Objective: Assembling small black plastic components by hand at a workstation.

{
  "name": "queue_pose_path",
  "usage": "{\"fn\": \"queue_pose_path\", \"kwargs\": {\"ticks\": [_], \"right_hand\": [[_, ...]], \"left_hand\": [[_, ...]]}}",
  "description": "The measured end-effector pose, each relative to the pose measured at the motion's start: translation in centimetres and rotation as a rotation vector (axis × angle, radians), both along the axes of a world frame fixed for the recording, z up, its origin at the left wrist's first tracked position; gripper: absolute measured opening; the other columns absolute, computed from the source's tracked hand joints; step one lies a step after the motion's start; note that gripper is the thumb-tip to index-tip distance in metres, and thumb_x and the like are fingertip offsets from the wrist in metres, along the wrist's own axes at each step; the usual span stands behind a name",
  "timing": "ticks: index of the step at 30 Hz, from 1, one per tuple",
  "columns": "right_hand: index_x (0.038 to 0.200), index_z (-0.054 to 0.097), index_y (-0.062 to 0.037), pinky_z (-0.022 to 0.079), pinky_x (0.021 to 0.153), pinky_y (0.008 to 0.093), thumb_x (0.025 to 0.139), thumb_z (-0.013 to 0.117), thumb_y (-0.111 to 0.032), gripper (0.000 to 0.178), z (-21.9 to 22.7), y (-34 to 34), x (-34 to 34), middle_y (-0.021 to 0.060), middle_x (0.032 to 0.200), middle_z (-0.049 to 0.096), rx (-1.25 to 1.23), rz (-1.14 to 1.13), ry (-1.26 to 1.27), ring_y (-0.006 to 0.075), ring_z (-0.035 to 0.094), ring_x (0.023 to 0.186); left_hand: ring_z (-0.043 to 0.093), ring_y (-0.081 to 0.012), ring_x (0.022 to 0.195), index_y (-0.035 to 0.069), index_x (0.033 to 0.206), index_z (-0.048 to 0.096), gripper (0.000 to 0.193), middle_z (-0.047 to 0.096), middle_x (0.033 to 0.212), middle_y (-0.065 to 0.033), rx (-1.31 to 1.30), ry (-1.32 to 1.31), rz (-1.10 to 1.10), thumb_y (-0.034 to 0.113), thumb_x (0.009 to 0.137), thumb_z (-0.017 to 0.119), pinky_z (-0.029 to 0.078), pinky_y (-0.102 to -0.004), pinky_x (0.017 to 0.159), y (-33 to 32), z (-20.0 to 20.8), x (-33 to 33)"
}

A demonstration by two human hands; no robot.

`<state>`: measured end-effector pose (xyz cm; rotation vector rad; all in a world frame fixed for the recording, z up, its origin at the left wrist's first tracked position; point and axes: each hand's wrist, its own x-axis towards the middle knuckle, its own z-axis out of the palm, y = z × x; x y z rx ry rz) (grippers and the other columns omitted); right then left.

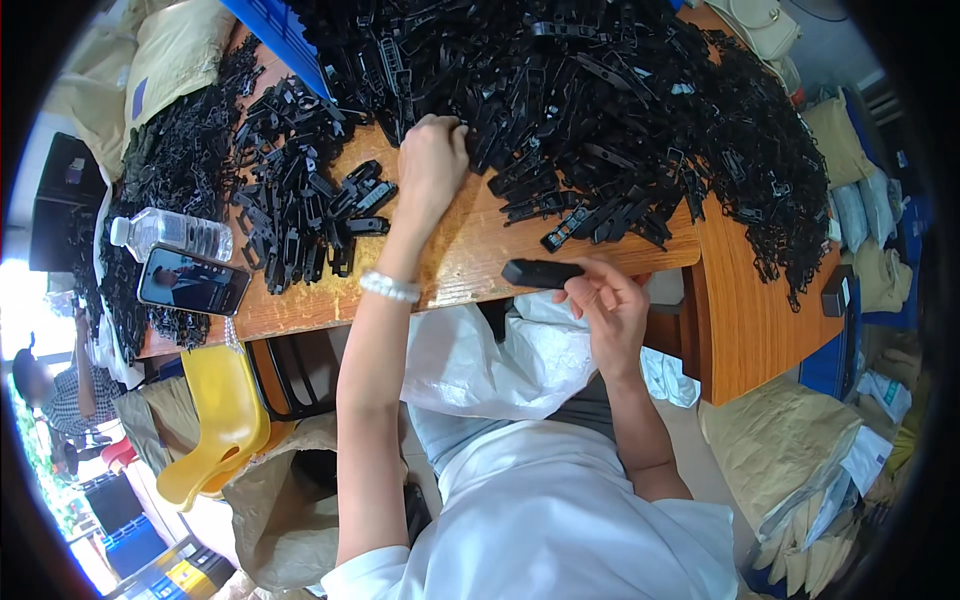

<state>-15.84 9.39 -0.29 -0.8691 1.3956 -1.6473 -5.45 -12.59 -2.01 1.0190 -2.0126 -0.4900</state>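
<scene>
Between the thumb and fingers of my right hand (610,308) is a long black plastic part (541,273) with an angled end, held level over the front edge of the wooden table (470,255). My left hand (434,165), with a white beaded bracelet (390,287) on the wrist, reaches to the near edge of a big heap of black plastic parts (590,90). Its fingers are curled against the heap, and their tips are hidden, so what they grip does not show. A smaller pile of similar parts (300,190) lies left of this hand.
At the left of the table are a clear plastic bottle (185,233) and a phone (193,281) with its screen lit. A blue crate (283,45) stands in the heap. A white sack (490,370) hangs over my lap. A yellow chair (225,425) stands lower left; paper sacks (785,455) lie right.
</scene>
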Motion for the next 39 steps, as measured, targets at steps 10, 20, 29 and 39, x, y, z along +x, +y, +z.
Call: {"fn": "queue_pose_path", "kwargs": {"ticks": [10, 20, 29, 39], "right_hand": [[0.098, 0.055, 0.0080, 0.041, 0.051, 0.0198, 0.082, 0.058, -0.002, 0.019, -1.4, -0.2, 0.3, 0.0105, 0.079, 0.061, 0.075, 0.091, 0.002, 0.0117, 0.059, 0.065], [0.100, 0.054, 0.0076, 0.049, 0.061, 0.0232, 0.083, 0.057, -0.003, 0.020, -1.6, -2.2, 0.7, 0.0132, 0.080, 0.063, 0.057, 0.142, -0.052, 0.0151, 0.062, 0.069], [0.101, 0.056, 0.0074, 0.051, 0.064, 0.0248, 0.081, 0.058, 0.000, 0.022, 0.0, -3.0, 0.4, 0.0131, 0.083, 0.061, -0.077, 0.196, -0.009, 0.0158, 0.062, 0.070], [0.101, 0.059, 0.0021, 0.050, 0.068, 0.0258, 0.070, 0.066, 0.004, 0.032, 0.9, -2.3, 0.2, 0.0115, 0.095, 0.057, -0.241, 0.201, 0.515, 0.0172, 0.058, 0.079]], "left_hand": [[0.059, -0.0333, 0.067, 0.001, 0.070, 0.060, 0.021, 0.060, 0.072, -0.0160, -0.005, -0.478, 0.169, 0.021, 0.073, 0.064, 0.047, -0.0398, 0.059, 2.1, 1.3, 1.0], [0.058, -0.0110, 0.066, 0.000, 0.091, 0.044, 0.011, 0.057, 0.079, -0.0099, 0.680, 0.573, -0.034, 0.001, 0.085, 0.053, 0.044, -0.0191, 0.051, 7.9, 0.9, 6.0], [0.058, -0.0123, 0.073, -0.003, 0.121, 0.044, 0.048, 0.060, 0.091, -0.0146, 0.722, 0.095, -0.415, -0.012, 0.074, 0.047, 0.047, -0.0258, 0.067, 9.9, 4.9, 7.6], [0.057, -0.0382, 0.091, -0.003, 0.117, 0.048, 0.048, 0.057, 0.098, -0.0246, 0.493, -0.048, -0.442, 0.001, 0.071, 0.062, 0.046, -0.0374, 0.076, 12.9, 6.0, 6.9]]}}
